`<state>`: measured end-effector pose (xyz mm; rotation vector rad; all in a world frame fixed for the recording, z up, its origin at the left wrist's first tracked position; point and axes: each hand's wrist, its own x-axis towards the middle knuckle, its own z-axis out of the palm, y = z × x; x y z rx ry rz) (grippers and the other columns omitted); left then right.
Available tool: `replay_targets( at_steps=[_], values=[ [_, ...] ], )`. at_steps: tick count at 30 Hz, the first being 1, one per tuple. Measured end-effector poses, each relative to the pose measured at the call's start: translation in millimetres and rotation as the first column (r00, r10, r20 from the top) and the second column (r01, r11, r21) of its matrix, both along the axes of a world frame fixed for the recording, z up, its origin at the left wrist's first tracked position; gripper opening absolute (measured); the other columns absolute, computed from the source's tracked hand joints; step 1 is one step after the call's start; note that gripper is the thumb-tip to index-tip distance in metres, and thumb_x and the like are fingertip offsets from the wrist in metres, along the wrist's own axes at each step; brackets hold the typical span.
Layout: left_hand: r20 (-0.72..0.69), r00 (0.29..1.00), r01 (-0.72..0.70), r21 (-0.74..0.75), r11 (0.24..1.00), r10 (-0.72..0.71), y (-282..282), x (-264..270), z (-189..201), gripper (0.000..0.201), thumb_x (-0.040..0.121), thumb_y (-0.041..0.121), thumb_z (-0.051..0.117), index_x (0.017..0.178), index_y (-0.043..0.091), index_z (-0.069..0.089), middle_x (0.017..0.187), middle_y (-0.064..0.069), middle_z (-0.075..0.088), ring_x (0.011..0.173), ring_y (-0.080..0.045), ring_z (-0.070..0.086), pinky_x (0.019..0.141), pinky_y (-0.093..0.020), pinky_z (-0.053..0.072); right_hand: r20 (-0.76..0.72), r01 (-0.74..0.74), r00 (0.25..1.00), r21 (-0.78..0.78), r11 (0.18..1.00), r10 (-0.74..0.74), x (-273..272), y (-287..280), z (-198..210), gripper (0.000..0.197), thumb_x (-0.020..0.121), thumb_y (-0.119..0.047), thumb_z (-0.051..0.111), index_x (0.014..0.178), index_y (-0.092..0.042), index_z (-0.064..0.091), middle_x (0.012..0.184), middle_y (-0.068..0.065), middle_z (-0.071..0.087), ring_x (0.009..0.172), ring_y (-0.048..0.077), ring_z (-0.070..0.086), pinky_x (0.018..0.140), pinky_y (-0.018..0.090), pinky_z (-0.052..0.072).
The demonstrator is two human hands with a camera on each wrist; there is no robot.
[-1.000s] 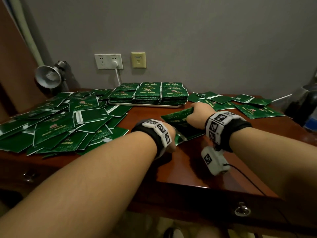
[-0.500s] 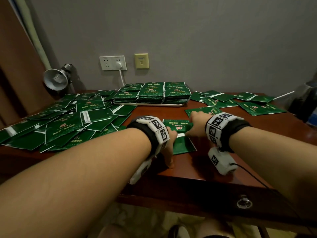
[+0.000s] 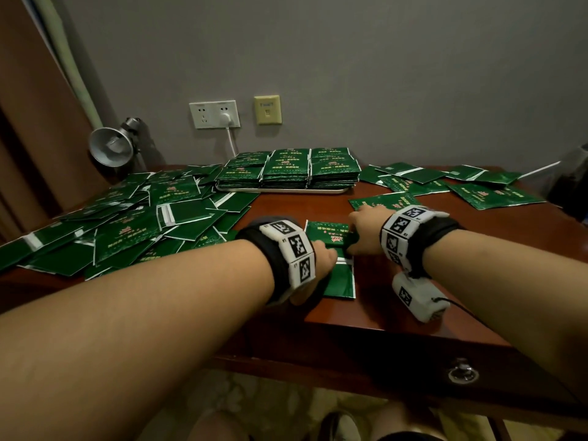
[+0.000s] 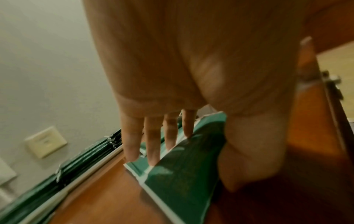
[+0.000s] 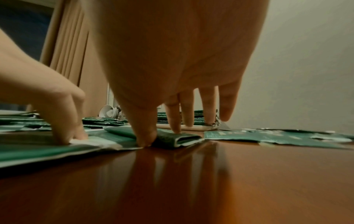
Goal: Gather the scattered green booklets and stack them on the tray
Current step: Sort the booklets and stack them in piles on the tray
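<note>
Since a second ago the thin, glossy green booklet (image 3: 331,237) that the right hand (image 3: 366,232) held lifted has come down flat near the counter's (image 3: 413,326) front edge, and the left hand (image 3: 321,265) has settled on it. The left fingers (image 4: 153,145) lie straight, pressing its silver-edged near half onto the polished reddish-brown wood. The right thumb and forefinger (image 5: 173,119) pinch its folded right end, which shows as a flattened loop. At the back edge a shallow pale tray (image 3: 286,190) carries three neat side-by-side stacks of booklets (image 3: 286,168). A loose overlapping heap of many booklets (image 3: 127,224) covers the left side; roughly half a dozen more (image 3: 461,189) lie scattered flat toward the right edge.
</note>
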<state>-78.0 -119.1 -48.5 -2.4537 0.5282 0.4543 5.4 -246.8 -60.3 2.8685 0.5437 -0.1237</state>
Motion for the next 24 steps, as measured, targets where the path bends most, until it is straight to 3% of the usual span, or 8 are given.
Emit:
replay_targets(
  at_steps=[3,7,12,15,17,19,22,24],
  values=[
    [0.062,0.996,0.069,0.038,0.997,-0.071,0,-1,-10,0.079,0.080,0.019,0.071,0.142,0.008,0.024,0.126,-0.015,0.045,0.102,-0.035,0.060,0.068,-0.041,0.044,-0.004,-0.053,0.999,-0.019,0.998,0.053,0,3,2,0.043,0.084,-0.045,0.066,0.113,-0.015,0.055,0.103,0.004,0.062,0.087,0.024,0.059,0.079,0.035,0.053],
    [0.047,0.999,0.015,-0.065,0.998,-0.012,-5,0,-7,0.048,0.100,0.013,0.042,0.146,0.007,0.027,0.139,-0.018,0.042,0.123,-0.036,0.050,0.082,-0.040,0.039,-0.023,-0.080,0.997,-0.078,0.994,0.079,0,10,3,0.050,0.087,-0.036,0.064,0.127,-0.012,0.047,0.110,0.008,0.062,0.098,0.027,0.062,0.074,0.034,0.051],
    [0.122,0.992,-0.003,-0.199,0.980,0.027,14,13,-1,0.016,0.089,0.016,0.061,0.103,0.021,0.054,0.094,-0.002,0.062,0.091,-0.028,0.064,0.066,-0.034,0.047,-0.002,-0.062,0.998,-0.139,0.988,0.063,-2,14,4,0.045,0.083,-0.025,0.068,0.120,-0.012,0.047,0.099,0.010,0.061,0.088,0.033,0.064,0.069,0.037,0.051],
    [0.218,0.974,-0.029,-0.155,0.987,0.063,19,22,10,0.021,0.090,0.020,0.062,0.110,0.023,0.066,0.111,-0.003,0.064,0.111,-0.028,0.056,0.091,-0.040,0.043,0.035,-0.026,0.999,-0.097,0.995,0.029,3,7,9,0.032,0.075,-0.018,0.068,0.102,-0.015,0.051,0.080,0.005,0.057,0.072,0.032,0.062,0.066,0.041,0.055],
    [0.312,0.949,-0.008,-0.096,0.995,0.038,24,31,16,0.026,0.091,0.025,0.062,0.117,0.025,0.066,0.130,-0.005,0.054,0.129,-0.030,0.038,0.113,-0.055,0.022,0.023,0.018,1.000,-0.097,0.995,-0.016,10,3,11,0.033,0.070,-0.014,0.069,0.099,-0.015,0.052,0.083,0.007,0.059,0.073,0.032,0.063,0.067,0.042,0.056],
    [0.396,0.918,0.032,-0.017,0.999,-0.023,27,35,22,0.035,0.088,0.028,0.066,0.122,0.025,0.063,0.149,-0.010,0.036,0.141,-0.035,0.021,0.114,-0.064,0.006,0.008,0.087,0.996,-0.100,0.991,-0.087,18,0,9,0.039,0.067,-0.012,0.072,0.103,-0.011,0.057,0.090,0.011,0.058,0.080,0.035,0.064,0.072,0.048,0.056],
    [0.544,0.817,-0.114,-0.168,0.979,0.189,28,36,25,0.048,0.087,0.023,0.063,0.132,0.017,0.046,0.145,-0.018,0.034,0.131,-0.039,0.035,0.105,-0.057,0.032,0.026,0.181,0.983,-0.052,0.982,-0.180,13,-3,16,0.046,0.074,-0.009,0.072,0.115,-0.002,0.053,0.108,0.016,0.048,0.090,0.041,0.060,0.078,0.045,0.052],
    [0.418,0.806,-0.294,-0.332,0.896,0.419,29,40,20,0.033,0.093,0.021,0.054,0.124,0.011,0.048,0.125,-0.017,0.053,0.106,-0.035,0.055,0.084,-0.044,0.046,0.055,0.242,0.969,0.004,0.970,-0.242,11,-6,17,0.046,0.079,-0.010,0.068,0.120,-0.001,0.051,0.116,0.018,0.047,0.097,0.042,0.059,0.077,0.042,0.050]
  ],
)
